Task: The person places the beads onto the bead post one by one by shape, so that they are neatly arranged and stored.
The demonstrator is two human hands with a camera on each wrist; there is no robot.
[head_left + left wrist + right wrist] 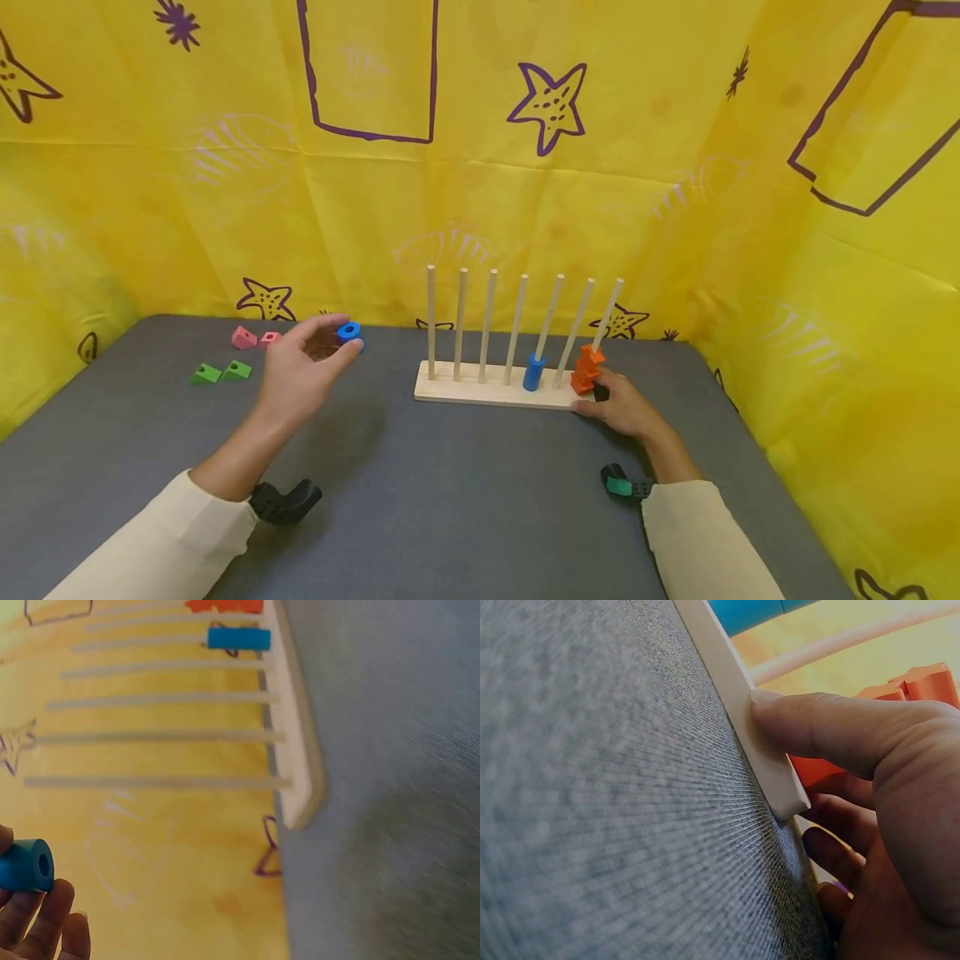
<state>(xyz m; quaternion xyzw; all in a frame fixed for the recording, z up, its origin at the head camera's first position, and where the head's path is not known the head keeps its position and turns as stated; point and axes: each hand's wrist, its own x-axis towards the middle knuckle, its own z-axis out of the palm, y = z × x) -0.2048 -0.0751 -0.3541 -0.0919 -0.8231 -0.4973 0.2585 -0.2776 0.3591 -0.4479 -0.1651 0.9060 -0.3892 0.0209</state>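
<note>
We take 12 o'clock as the far side of the bench (465,500). The left hand (298,367) is toward 10 o'clock from the bench's middle, and it pinches a blue cylinder (349,337) between thumb and fingers. We see this cylinder held above the bench, with the round hole in its end visible. It is well apart from the rack (468,387), which lies between 3 and 4 o'clock from it.

The right hand (618,404) grips the rack at its 3 o'clock end: the thumb is on the near edge, and other fingers curl behind. We cannot tell if these fingers also touch the orange stack (585,372).

The rack bears seven pegs (431,317). Counting from its 9 o'clock end, we find a blue stack (533,373) around the fifth peg and the orange stack around the seventh.

At 9 o'clock from the left hand, we notice two green pieces (237,371) side by side; at 10 o'clock, two pink pieces (243,337). At 12 o'clock, behind the bench, hangs a yellow cloth (465,200) with purple drawings. Each arm wears a pale sleeve (183,525) and a dark wrist mount (285,502).
</note>
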